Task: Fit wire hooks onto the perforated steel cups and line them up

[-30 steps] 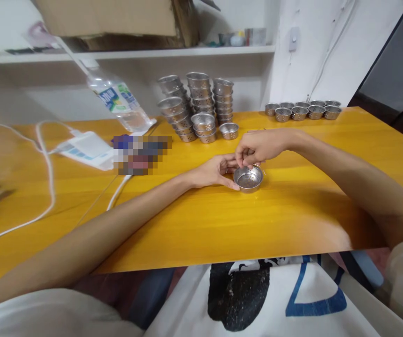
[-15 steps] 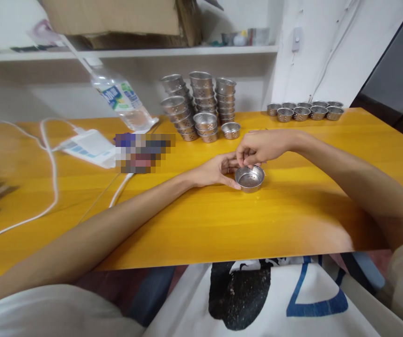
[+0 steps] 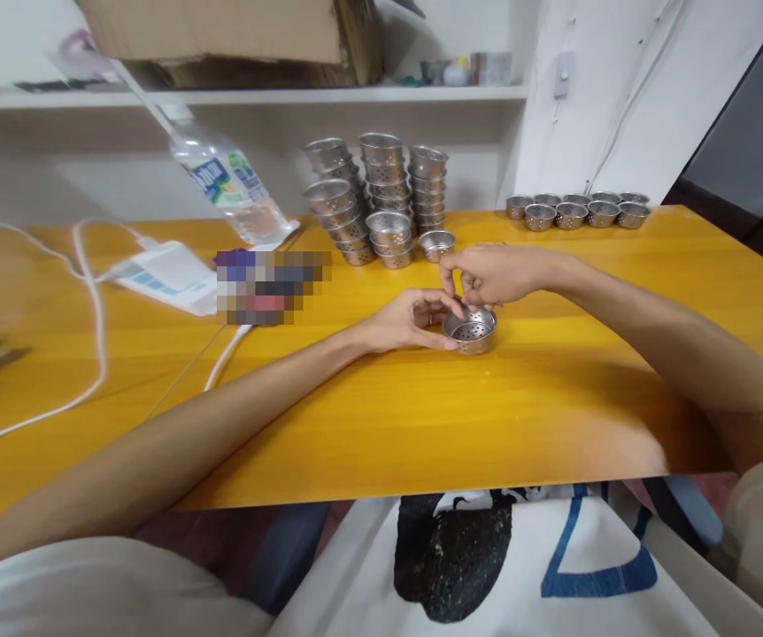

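A small perforated metal cup point(image 3: 471, 330) stands on the yellow table point(image 3: 554, 398), a little beyond its middle. My left hand point(image 3: 408, 323) curls round the cup's left side, fingertips on its wall. My right hand point(image 3: 491, 276) hovers over the cup's far rim with thumb and fingers pinched together; whatever is between them is too small to make out.
Behind the hands stand several stacks of the same metal cups point(image 3: 381, 199), and a row of single cups point(image 3: 577, 212) lies at the back right. A tilted water bottle point(image 3: 226, 186), a white adapter with cables point(image 3: 162, 279) and a shelf with a cardboard box point(image 3: 222, 40) fill the left.
The cup has tipped slightly so its perforated bottom shows more. My right hand's fingers have lifted a little above the rim. Both forearms stay put.
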Demonstrator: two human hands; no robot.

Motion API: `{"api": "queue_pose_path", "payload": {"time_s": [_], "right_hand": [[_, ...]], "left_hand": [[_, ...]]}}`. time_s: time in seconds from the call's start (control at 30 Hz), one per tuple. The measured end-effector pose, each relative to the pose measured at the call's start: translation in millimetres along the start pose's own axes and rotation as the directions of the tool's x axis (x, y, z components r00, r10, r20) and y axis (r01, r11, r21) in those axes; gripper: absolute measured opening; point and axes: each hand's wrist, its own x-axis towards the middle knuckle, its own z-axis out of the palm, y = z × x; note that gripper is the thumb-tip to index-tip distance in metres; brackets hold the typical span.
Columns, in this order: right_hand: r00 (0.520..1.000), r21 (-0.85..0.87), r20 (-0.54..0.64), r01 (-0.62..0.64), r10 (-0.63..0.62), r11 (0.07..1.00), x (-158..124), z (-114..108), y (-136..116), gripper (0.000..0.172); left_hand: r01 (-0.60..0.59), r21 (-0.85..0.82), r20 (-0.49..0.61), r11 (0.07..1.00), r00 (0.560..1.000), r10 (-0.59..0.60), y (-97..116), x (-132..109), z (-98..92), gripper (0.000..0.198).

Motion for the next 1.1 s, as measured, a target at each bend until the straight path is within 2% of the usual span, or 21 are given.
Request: {"api": "queue_pose_path", "payload": {"time_s": [0.13,0.3,0.37,0.43,0.47,0.57,0.63,0.73,0.8,0.93,1.1], "right_hand": [[0.992,0.017,-0.036,-0.119,0.119,0.993,-1,1,-3,0.037],[0.983,0.043,-0.089,-0.155,0.158,0.987,4,2,-1,0.038],[0.983,0.128,-0.101,-0.141,0.155,0.982,7,1,4,0.031],[0.985,0.259,-0.102,-0.107,0.137,0.960,10,0,12,0.011],[0.988,0.329,-0.099,-0.079,0.118,0.941,11,-1,16,0.007],[0.997,0.505,-0.071,0.027,0.010,0.863,13,-4,30,0.035],[0.996,0.587,-0.046,0.091,-0.080,0.805,14,-6,37,0.042],[0.985,0.681,-0.019,0.138,-0.171,0.720,15,-7,48,0.042],[0.980,0.725,0.017,0.123,-0.197,0.677,17,-6,55,0.042],[0.980,0.784,0.051,0.080,-0.192,0.616,25,2,67,0.041],[0.984,0.811,0.044,0.065,-0.171,0.581,32,11,70,0.039]], "left_hand": [[-0.024,0.032,-0.006,0.999,1.000,0.024,1,1,1.9,0.056],[0.011,-0.021,-0.085,1.000,0.996,-0.013,-4,2,1.8,0.068],[0.027,-0.071,-0.122,0.997,0.992,-0.035,-6,2,1.3,0.070],[0.042,-0.110,-0.156,0.993,0.986,-0.059,-6,3,1.0,0.070],[0.049,-0.128,-0.174,0.991,0.982,-0.071,-6,4,0.8,0.069],[0.060,-0.174,-0.219,0.983,0.971,-0.097,-5,5,-0.4,0.067],[0.055,-0.209,-0.229,0.976,0.968,-0.104,-4,5,-2.0,0.065],[0.026,-0.269,-0.230,0.963,0.969,-0.090,-4,4,-4.8,0.057],[0.013,-0.307,-0.229,0.952,0.970,-0.087,-5,3,-6.4,0.052],[0.006,-0.344,-0.216,0.939,0.973,-0.086,-5,3,-7.6,0.049],[-0.006,-0.344,-0.222,0.939,0.972,-0.075,-6,5,-10.7,0.032]]}}
